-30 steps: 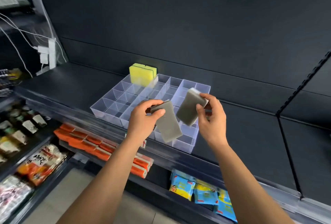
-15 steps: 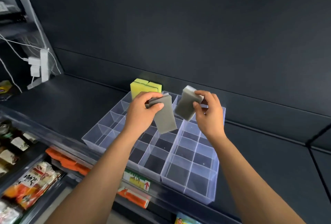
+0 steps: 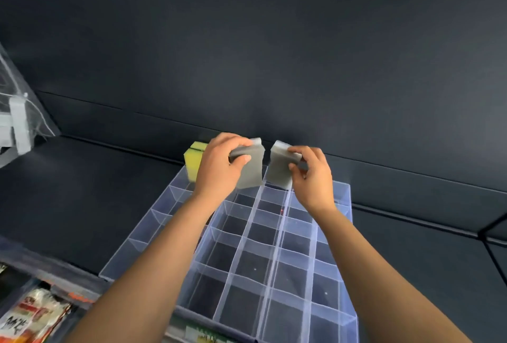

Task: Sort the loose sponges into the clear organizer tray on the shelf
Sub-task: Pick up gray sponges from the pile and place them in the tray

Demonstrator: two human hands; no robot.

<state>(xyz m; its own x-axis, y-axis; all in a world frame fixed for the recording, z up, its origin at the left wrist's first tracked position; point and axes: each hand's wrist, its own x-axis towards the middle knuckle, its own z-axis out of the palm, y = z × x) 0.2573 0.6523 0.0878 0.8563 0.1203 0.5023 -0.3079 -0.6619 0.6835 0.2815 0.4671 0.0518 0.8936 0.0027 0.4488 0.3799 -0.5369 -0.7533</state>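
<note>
Head view: left hand point(image 3: 219, 169) and right hand point(image 3: 311, 178) each pinch a flat grey rectangular sponge point(image 3: 251, 168), point(image 3: 279, 168) in fingers above far cells of clear plastic divided organizer tray point(image 3: 274, 260). Risk: upright sponges may snag on dividers, jamming between cells.

Soft, even light falls from above and in front, leaving the dark back panel point(image 3: 274, 54) matte and dim. The clear organizer tray point(image 3: 333, 318) catches pale glare along its dividers. Motion blur smears the snack packets point(image 3: 30, 315) at lower left and the white fitting point(image 3: 16, 128) at the left edge, where wide-angle distortion bends the lines
</note>
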